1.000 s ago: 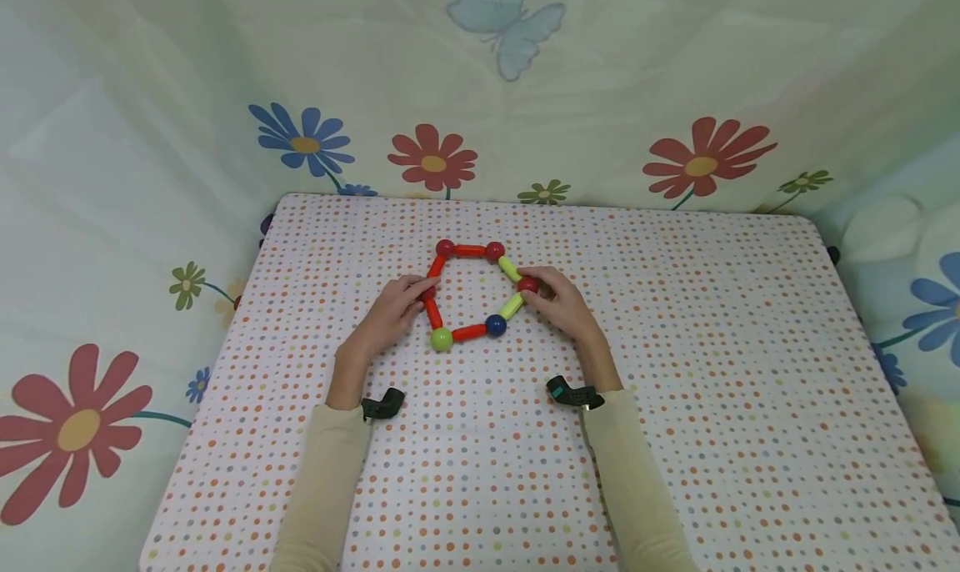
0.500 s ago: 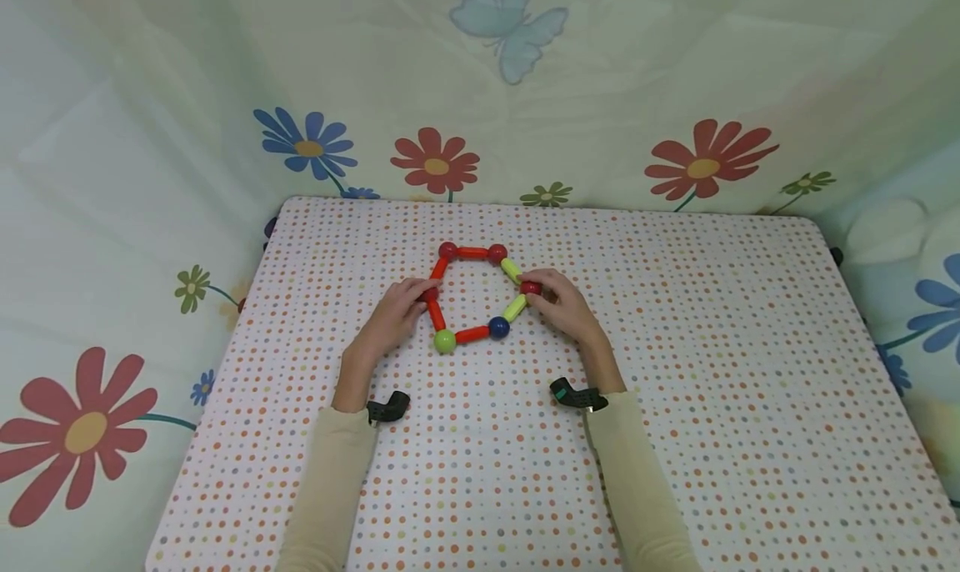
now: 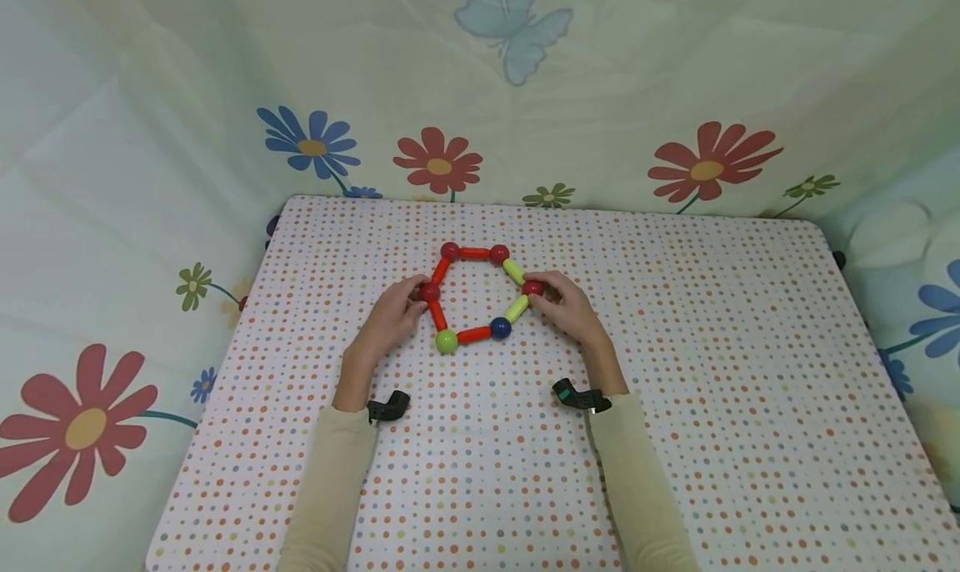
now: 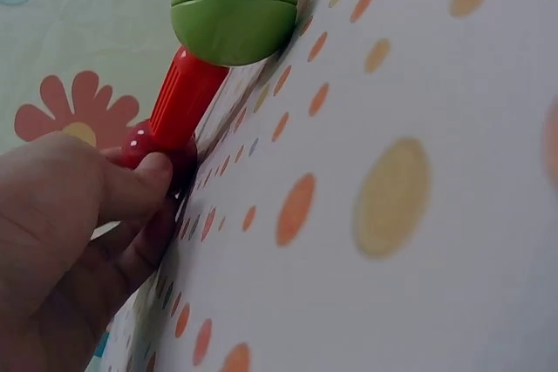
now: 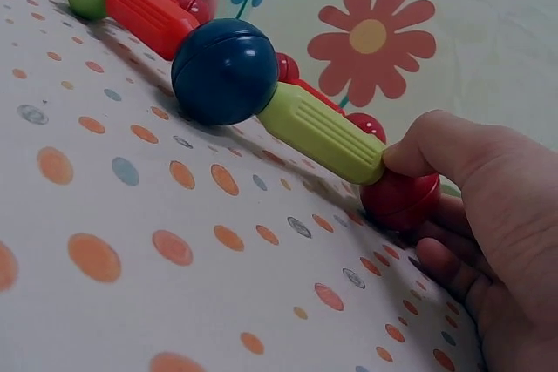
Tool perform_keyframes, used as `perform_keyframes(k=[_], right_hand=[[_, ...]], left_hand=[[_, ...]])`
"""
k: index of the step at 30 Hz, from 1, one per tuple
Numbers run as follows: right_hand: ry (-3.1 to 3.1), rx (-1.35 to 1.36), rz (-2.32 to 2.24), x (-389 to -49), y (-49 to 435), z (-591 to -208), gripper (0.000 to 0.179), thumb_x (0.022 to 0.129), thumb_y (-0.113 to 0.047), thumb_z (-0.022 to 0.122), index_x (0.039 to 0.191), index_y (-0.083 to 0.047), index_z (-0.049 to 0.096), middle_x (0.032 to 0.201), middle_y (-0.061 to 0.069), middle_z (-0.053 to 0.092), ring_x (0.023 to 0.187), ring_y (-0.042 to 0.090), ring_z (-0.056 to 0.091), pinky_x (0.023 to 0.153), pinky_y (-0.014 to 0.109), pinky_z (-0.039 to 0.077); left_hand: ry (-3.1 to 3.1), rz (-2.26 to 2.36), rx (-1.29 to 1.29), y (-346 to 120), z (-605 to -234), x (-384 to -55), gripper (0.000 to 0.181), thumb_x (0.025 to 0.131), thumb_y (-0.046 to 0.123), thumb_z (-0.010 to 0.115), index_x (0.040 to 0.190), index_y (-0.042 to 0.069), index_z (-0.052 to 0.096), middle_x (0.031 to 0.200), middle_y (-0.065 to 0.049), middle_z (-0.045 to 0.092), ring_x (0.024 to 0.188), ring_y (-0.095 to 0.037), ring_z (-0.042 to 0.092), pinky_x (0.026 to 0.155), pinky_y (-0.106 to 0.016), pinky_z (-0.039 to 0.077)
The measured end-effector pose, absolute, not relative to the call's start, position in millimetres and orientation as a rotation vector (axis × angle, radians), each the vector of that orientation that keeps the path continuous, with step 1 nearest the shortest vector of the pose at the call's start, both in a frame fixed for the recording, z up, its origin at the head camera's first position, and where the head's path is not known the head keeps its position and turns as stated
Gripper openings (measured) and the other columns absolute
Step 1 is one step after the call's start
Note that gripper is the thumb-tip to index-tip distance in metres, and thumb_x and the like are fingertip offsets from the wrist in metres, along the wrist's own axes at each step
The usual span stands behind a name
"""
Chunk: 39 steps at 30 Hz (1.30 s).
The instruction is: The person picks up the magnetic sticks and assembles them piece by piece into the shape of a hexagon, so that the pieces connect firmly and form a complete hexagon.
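A closed ring of magnetic building rods and balls lies on the dotted tabletop. Its left red ball (image 3: 430, 292) is pinched between the thumb and fingers of my left hand (image 3: 392, 315). On the opposite side, my right hand (image 3: 567, 308) grips the right red ball (image 5: 400, 200), the thumb at the end of a yellow-green rod (image 5: 322, 134). A green ball (image 4: 234, 8) and a blue ball (image 5: 225, 71) form the near corners, joined by a red rod (image 3: 474, 334). Two more red balls, one of them the far-left ball (image 3: 450, 251), mark the far corners.
The dotted table (image 3: 720, 405) extends around the ring on every side. Behind it hangs a curtain (image 3: 600, 97) printed with flowers and a butterfly. Black wrist cameras, such as the left one (image 3: 389, 406), sit at both cuffs.
My left fingers have drawn back from over the left red ball to its outer side, so more of it shows. The right hand keeps its grip; the whole view shifts slightly.
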State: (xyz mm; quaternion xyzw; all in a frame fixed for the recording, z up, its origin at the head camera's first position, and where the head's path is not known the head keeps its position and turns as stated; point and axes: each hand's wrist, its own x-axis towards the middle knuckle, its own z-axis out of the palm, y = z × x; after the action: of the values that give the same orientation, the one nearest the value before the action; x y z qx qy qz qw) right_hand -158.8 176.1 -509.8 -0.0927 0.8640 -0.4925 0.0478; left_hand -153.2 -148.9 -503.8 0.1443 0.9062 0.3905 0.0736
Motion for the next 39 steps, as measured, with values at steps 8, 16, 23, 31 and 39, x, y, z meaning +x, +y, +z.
perform_keyframes(k=[8,16,23,31,39], right_hand=[[2.64,-0.268,-1.498,-156.8,178.1,-510.7,0.036,0.093,-0.017,0.063,0.129,-0.013,0.06,0.119,0.012,0.059,0.09,0.019,0.05,0.076,0.029,0.042],[2.64,-0.267,-1.506,-157.1,176.6,-508.0,0.036,0.092,-0.017,0.063,0.128,-0.013,0.061,0.119,0.012,0.06,0.089,0.019,0.051,0.075,0.028,0.043],[2.616,-0.26,-1.521,-158.1,176.0,-507.4,0.037,0.092,-0.016,0.063,0.128,-0.011,0.061,0.123,0.013,0.059,0.091,0.021,0.052,0.077,0.029,0.044],[2.61,-0.238,-1.522,-157.0,175.9,-508.1,0.037,0.093,-0.017,0.063,0.129,-0.013,0.061,0.122,0.012,0.059,0.091,0.021,0.052,0.077,0.032,0.044],[2.64,-0.258,-1.5,-157.3,176.6,-509.1,0.037,0.092,-0.015,0.064,0.128,-0.011,0.061,0.121,0.013,0.06,0.093,0.02,0.054,0.08,0.029,0.044]], left_hand=[[2.781,1.046,0.675,-146.2,-502.2,-153.3,0.042,0.1,0.01,0.049,0.14,0.021,0.05,0.135,-0.007,0.055,0.124,-0.028,0.048,0.105,-0.046,0.041],[2.857,1.035,0.469,-146.3,-501.5,-150.5,0.038,0.101,0.013,0.048,0.138,0.02,0.05,0.139,-0.008,0.053,0.121,-0.027,0.048,0.101,-0.045,0.043],[2.913,1.046,0.337,-143.8,-501.2,-151.2,0.04,0.1,0.018,0.051,0.14,0.014,0.048,0.134,-0.01,0.055,0.118,-0.026,0.05,0.099,-0.043,0.045],[2.906,1.08,0.283,-143.4,-502.1,-150.3,0.05,0.099,0.03,0.053,0.144,0.011,0.042,0.134,-0.013,0.054,0.102,-0.024,0.051,0.084,-0.038,0.046],[2.932,0.867,0.649,-147.0,-501.1,-152.4,0.04,0.097,0.006,0.055,0.131,0.025,0.061,0.159,-0.011,0.028,0.142,-0.034,0.034,0.113,-0.054,0.033]])
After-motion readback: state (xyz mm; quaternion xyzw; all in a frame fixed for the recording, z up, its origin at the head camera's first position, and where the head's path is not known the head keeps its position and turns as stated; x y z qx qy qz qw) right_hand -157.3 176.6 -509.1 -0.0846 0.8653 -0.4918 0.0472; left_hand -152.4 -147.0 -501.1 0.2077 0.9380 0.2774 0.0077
